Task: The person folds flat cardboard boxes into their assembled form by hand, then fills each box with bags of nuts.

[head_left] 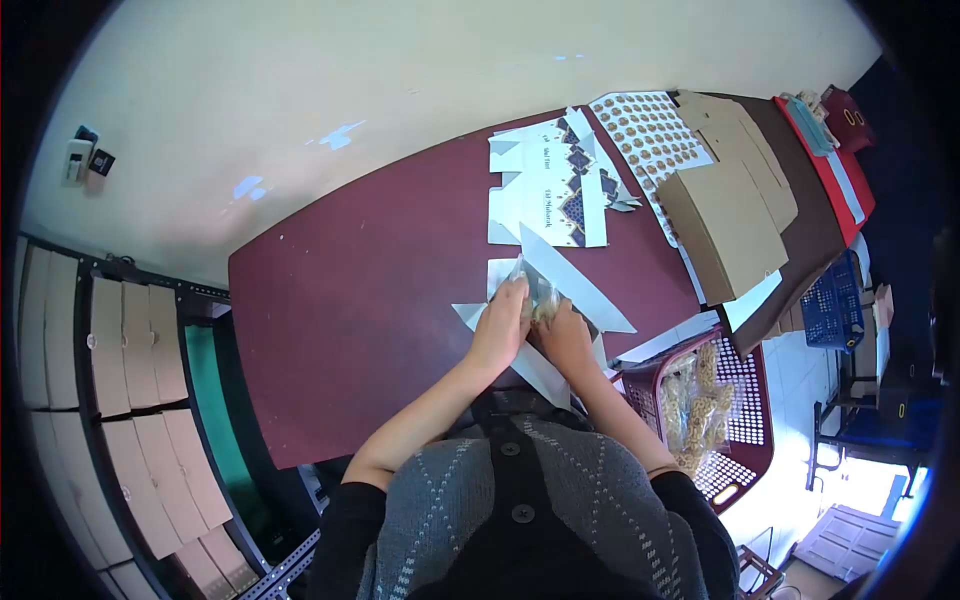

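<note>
Both my hands are over an open white carton [572, 283], its flaps spread out at the table's front edge. Between them is a clear plastic bag [541, 293], shiny and partly covered by my fingers; what it contains is hard to make out. My left hand [503, 325] is closed on the bag's left side. On the right side, the curled fingers of my right hand [565, 338] grip the same bag low down, inside the flaps. Just beyond lie printed white cartons [530, 190] with a dark blue and gold pattern, stacked flat.
A maroon basket [745, 400] holding several clear bags [700, 405] of light brown pieces stands to my right. Brown cardboard [735, 225] and a sheet of round stickers [650, 135] lie on the maroon table [360, 280]. Boxes fill a shelf [90, 380] at left.
</note>
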Tool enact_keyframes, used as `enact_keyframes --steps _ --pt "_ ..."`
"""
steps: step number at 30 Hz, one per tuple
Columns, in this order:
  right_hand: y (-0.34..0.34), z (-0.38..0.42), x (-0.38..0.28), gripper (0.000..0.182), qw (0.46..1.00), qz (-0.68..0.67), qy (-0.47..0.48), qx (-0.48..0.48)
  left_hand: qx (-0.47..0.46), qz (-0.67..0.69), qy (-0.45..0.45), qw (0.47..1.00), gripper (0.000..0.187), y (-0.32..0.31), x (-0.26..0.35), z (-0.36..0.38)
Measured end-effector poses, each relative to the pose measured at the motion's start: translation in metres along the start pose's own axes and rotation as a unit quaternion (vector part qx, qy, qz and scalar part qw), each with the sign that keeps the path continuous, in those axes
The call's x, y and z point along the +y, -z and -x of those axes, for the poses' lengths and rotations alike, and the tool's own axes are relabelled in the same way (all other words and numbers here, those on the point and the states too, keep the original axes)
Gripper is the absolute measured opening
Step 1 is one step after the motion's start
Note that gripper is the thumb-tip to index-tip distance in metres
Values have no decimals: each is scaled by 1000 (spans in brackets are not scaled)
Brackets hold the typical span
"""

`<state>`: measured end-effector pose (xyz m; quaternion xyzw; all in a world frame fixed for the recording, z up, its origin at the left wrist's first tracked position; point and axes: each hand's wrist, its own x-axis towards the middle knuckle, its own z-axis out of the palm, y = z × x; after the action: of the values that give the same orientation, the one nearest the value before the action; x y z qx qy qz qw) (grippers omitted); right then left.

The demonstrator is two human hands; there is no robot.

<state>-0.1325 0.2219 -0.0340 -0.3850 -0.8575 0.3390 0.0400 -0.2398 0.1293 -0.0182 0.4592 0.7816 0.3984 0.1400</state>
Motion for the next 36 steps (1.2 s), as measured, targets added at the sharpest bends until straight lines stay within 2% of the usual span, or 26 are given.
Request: enact_keyframes --steps 1,2,4,5,6,8,9,10,11,12,14,16,17,18,20,23,25,29,31,32,34,36 --pt "4 0 -1 36 1000 -5 -4 -5 8 -29 -1 1000 69 2 5 -4" --pt "8 1 -1 36 1000 -4 -8 -6 5 -27 -1 1000 69 5 10 -5" --pt "17 0 3 38 999 44 2 -32 -4 -53 83 995 73 18 20 -12" --pt "16 0 9 40 998 57 1 -33 1 -195 42 980 87 24 19 -17" --pt "18 -2 14 40 998 57 -1 -32 -1 -195 40 980 87 28 23 -22" --pt "24 -11 23 47 996 77 32 -44 24 -173 151 973 91 37 31 -30" --pt "20 -18 34 44 995 74 59 -27 17 -181 182 966 96 27 6 -33" --pt "25 -19 28 44 995 72 61 -25 19 -182 180 966 96 21 -19 -35" --pt "34 -18 20 43 996 56 58 -45 -105 -25 171 979 96 18 -43 -37" --pt "39 -18 14 43 996 40 53 -66 -228 134 154 952 97 17 -54 -39" --pt "16 -20 22 44 999 24 32 -35 -228 90 154 957 94 21 -26 -31" --pt "6 -16 21 46 1000 11 11 -10 -185 18 195 963 92 12 -9 -20" --pt "12 -11 10 45 999 -9 -16 -31 -211 3 260 942 92 8 -5 -19" --pt "15 -7 4 46 997 -29 -42 -51 -212 4 261 942 92 9 -3 -16" --pt "11 -6 17 50 998 -47 -13 -43 -161 68 233 957 92 16 1 -12" --pt "14 -3 22 47 990 -112 -50 -63 -190 30 266 945 89 12 -17 -11" --pt "24 0 21 41 995 -65 -4 -79 -191 21 280 941 87 9 -22 -10" --pt "18 -2 8 34 998 18 -19 -49 -169 42 285 943 84 13 -12 -8" --pt "5 -5 3 25 993 119 -21 -10 -151 42 262 952 78 7 -18 -2" --pt "-5 -6 1 25 993 117 -23 -9 -131 43 240 961 72 7 -17 -1" --pt "-25 -9 -4 24 975 220 31 8 -144 32 242 959 71 12 -6 0" --pt "-28 -14 -4 30 975 218 26 15 -154 22 244 957 71 15 -1 3"
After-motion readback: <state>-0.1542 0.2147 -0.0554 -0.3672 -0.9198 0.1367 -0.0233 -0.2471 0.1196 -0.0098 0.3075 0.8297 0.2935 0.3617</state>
